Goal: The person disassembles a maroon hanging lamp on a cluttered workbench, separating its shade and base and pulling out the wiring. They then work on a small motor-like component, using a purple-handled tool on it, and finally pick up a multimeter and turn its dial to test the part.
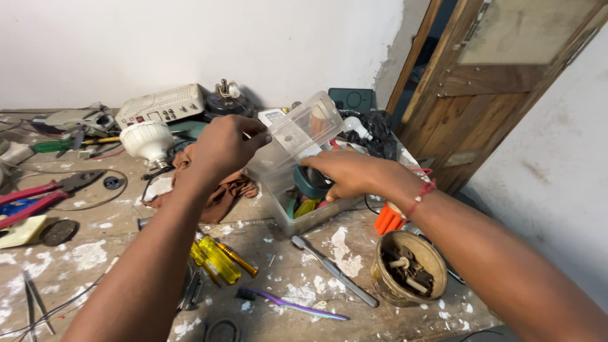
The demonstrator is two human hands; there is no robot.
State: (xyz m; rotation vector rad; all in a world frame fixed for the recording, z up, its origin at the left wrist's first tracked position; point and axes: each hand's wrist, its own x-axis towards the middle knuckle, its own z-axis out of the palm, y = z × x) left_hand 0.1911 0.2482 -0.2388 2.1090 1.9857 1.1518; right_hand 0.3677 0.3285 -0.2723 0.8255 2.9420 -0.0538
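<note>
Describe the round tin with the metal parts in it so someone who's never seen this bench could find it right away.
Start at the paint-spattered wooden workbench and go to its near right corner, under the person's right forearm. The round tin sits there, just right of a long grey flat tool and below an orange plastic piece. It is the only open, brassy, worn round container, with small dark metal parts inside.
</note>
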